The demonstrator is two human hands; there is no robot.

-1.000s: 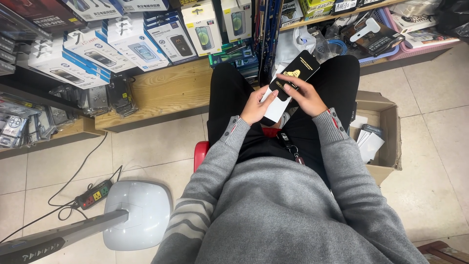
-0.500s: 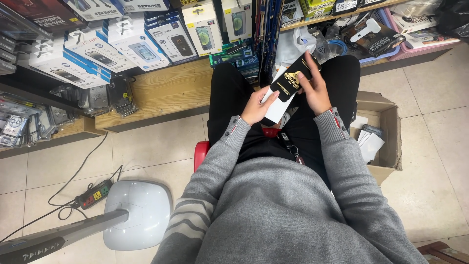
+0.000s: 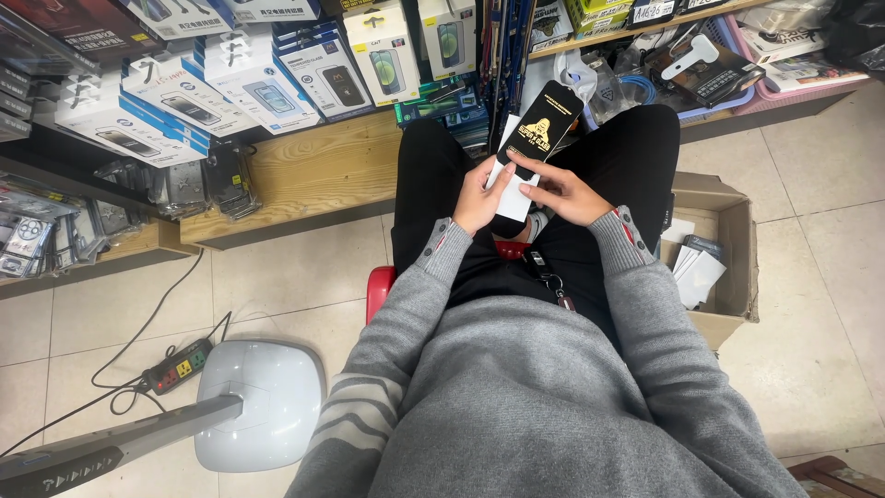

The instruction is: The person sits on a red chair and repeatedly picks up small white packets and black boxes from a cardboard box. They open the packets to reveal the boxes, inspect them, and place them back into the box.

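One flat black packet with gold print (image 3: 542, 129) is held above the lap, over one white card sleeve (image 3: 513, 192); it is best slid slowly and kept straight. The sleeve is gripped by the left hand (image 3: 479, 195), the packet's lower end is pinched by the right hand (image 3: 564, 189), and one brown cardboard box (image 3: 728, 249) is seen beside the right leg.

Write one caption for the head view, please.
Seated person's left hand and right hand hold a black packet over a white sleeve.

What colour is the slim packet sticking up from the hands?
The slim packet is black with a gold emblem and gold edging, seen in the head view.
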